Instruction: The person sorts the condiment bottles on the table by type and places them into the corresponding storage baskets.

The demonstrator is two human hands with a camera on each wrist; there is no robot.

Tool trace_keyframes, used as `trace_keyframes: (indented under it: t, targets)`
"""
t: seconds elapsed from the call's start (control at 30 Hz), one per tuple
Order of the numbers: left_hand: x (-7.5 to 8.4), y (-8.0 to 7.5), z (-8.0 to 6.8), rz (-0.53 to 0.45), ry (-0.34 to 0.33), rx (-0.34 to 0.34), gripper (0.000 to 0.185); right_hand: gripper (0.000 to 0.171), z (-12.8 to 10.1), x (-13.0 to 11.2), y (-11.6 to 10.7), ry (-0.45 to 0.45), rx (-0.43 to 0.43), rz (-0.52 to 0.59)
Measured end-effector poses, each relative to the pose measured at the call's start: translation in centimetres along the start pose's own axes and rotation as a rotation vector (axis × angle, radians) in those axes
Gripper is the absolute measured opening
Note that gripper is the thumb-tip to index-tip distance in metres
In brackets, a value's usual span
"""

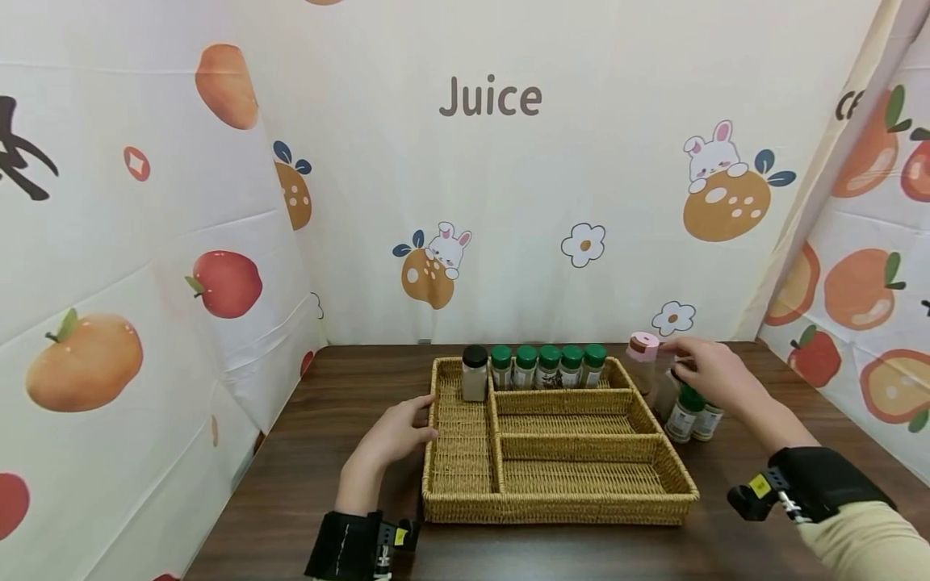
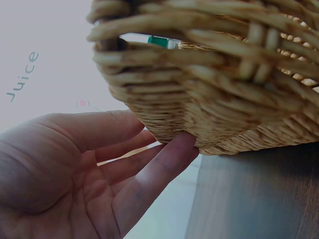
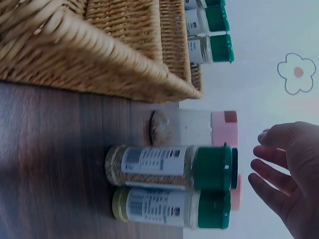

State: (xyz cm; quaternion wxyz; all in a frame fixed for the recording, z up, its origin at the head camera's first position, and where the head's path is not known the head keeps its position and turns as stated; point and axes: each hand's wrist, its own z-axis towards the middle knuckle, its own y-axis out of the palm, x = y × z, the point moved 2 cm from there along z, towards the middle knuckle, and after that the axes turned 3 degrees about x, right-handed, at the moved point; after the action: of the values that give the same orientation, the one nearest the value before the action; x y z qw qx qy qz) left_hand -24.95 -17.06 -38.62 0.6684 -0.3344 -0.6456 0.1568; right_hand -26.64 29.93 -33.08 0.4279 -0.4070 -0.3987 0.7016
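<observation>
On the bench, seen from the head, the left hand rests flat against the basket while the right hand hovers, fingers loose, over loose jars beside it. At the left wrist, straight fingers touch wicker. At the right wrist, the hand is empty; picking a jar seems next, needing a closing grip on a lid.

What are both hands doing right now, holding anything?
Left hand: open, straight fingers touching the wicker basket at its left wall.
Right hand: open, holding nothing, hovering above the spice jars beside the basket.
</observation>
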Motion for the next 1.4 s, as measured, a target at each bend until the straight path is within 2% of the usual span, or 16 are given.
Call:
trace_keyframes:
  t: [0.43, 1.07, 1.4]
  targets:
    - [0.0, 0.0, 0.0, 0.006, -0.009, 0.002, 0.06, 0.028, -2.0, 2.8, -1.0, 0.176, -0.008, -0.047]
    - [-0.1, -0.2, 0.0, 0.02, -0.012, 0.004, 0.06, 0.035, -3.4, 3.9, -0.4, 0.238, -0.058, -0.025]
    - [-0.1, -0.1, 0.1, 0.005, -0.009, 0.0, 0.06, 0.034, -3.9, 4.3, -0.4, 0.265, -0.056, -0.025]
